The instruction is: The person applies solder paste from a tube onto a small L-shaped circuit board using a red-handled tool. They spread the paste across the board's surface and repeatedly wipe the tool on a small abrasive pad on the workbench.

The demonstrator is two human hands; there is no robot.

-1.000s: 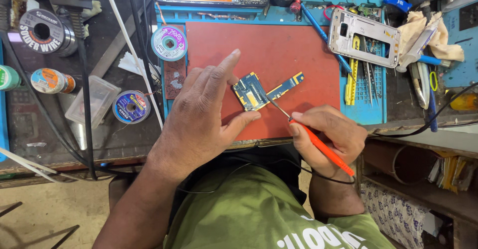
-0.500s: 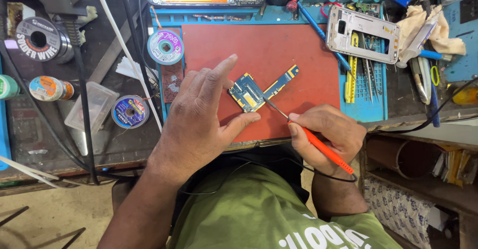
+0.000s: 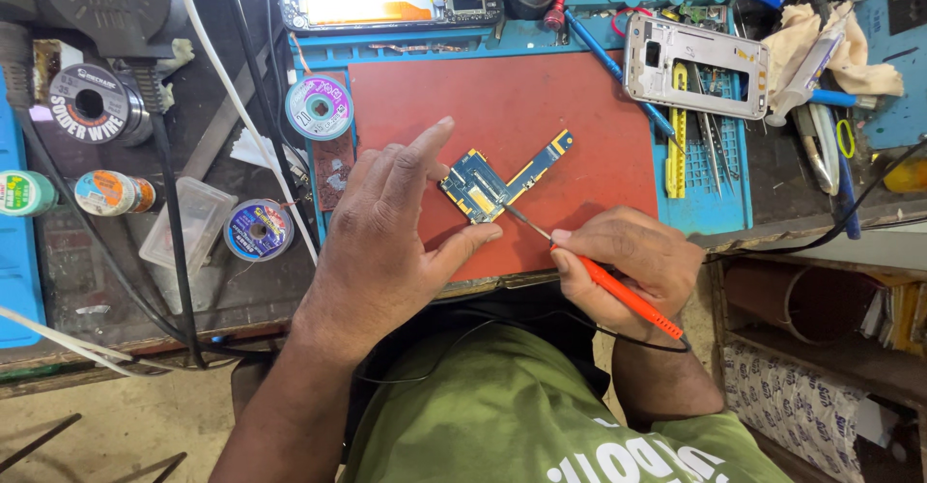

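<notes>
Nothing much moved: the left hand [image 3: 386, 241] still pinched the small blue circuit board [image 3: 492, 182] on the red mat [image 3: 541, 97]. The right hand [image 3: 628, 261] gripped the orange soldering iron [image 3: 618, 295], its tip touching the board's near edge. Soldering seemed under way; next, the tip needed steady, careful placing.

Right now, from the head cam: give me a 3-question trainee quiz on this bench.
1. True or false: the left hand steadies the blue circuit board on the red mat.
2. What does the right hand hold? A) tweezers B) orange-handled soldering iron C) knife
3. Fill in: the silver phone frame lies toward the mat's far ____ corner.

Key: 1 true; 2 B; 3 right.
</notes>
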